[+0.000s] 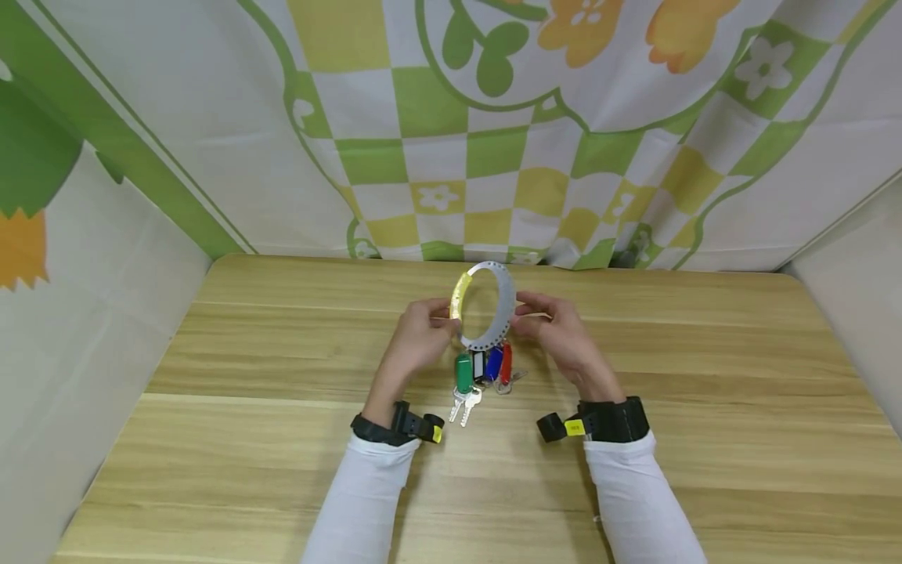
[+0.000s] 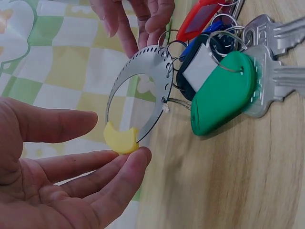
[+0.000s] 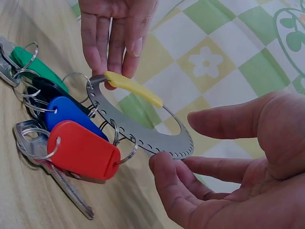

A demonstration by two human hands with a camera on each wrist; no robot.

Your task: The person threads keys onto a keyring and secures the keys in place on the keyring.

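A large flat metal key ring (image 1: pixel 502 305) with a row of small holes and a yellow grip (image 1: pixel 459 296) is between the two hands. My left hand (image 1: pixel 423 335) touches the yellow grip with its fingertips; in the left wrist view its thumb (image 2: pixel 71 125) stands apart from it. At the opposite side, my right hand (image 1: pixel 560 333) has its fingertips against the metal rim, and its thumb (image 3: pixel 224 125) is clear of the ring. Small wire rings link green (image 2: pixel 224 93), black (image 2: pixel 202 67), blue (image 3: pixel 76 117) and red (image 3: pixel 83 150) key tags to the holes, with metal keys (image 1: pixel 465 406).
The wooden table (image 1: pixel 268 439) spreads around both hands. Behind it hangs a green, yellow and white checked curtain (image 1: pixel 437 157). Black straps with cameras (image 1: pixel 609 421) sit on both wrists.
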